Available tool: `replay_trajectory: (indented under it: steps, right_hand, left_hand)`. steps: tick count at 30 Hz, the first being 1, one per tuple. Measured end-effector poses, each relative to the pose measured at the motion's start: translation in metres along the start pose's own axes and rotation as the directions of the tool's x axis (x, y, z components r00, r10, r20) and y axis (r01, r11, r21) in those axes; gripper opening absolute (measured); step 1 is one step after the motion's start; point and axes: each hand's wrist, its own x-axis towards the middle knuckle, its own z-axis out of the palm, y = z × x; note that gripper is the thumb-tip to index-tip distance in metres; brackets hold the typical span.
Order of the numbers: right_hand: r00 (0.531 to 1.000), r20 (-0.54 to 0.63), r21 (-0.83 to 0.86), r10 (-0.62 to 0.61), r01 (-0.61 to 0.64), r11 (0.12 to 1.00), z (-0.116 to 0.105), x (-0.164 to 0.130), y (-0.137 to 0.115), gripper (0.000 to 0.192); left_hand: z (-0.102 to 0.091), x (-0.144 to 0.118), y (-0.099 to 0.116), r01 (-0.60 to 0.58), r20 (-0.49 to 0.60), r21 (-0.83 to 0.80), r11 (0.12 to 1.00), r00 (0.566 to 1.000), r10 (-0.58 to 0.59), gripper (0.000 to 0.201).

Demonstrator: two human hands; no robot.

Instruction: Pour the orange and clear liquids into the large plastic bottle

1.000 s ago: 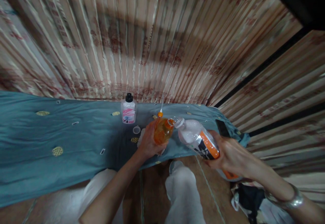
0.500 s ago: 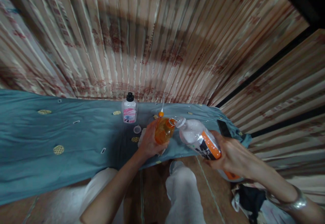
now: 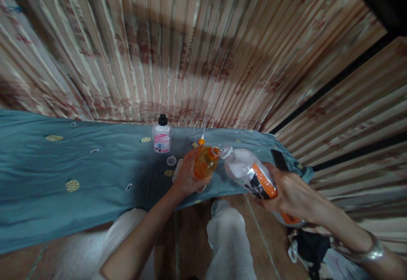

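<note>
My left hand [image 3: 187, 174] is wrapped round a small orange see-through bottle [image 3: 205, 165], which tilts to the right with its mouth uncovered. In my right hand [image 3: 286, 191] is a large clear plastic bottle [image 3: 244, 167] with an orange and black label, tipped to the left. The two bottle mouths meet or nearly touch; whether liquid passes between them I cannot make out. Just behind the orange bottle lies an orange spray top [image 3: 201, 141] with a thin tube pointing away. A crumpled white cloth or tissue [image 3: 176, 170] shows partly behind my left hand.
On the teal patterned sheet [image 3: 95, 170] stands a clear bottle [image 3: 162, 138] with a black cap and pink label. Near it lies a small round clear cap [image 3: 171, 160]. A dark phone-like object [image 3: 280, 160] rests at the right. Pleated curtains [image 3: 178, 51] hang behind.
Both hands keep their grip and the bottles stay mouth to mouth, almost unmoved. The view has shifted very slightly.
</note>
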Motion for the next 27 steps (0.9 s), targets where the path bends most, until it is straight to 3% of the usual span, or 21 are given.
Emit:
replay_trajectory:
  steps: [27]
  right_hand:
    - [1.0, -0.004, 0.001, -0.009, 0.009, 1.0, -0.0016, 0.0005, -0.0042, 0.033]
  left_hand:
    - [-0.0025, 0.0017, 0.0017, -0.032, 0.008, 0.039, 0.999, 0.999, 0.031, 0.108]
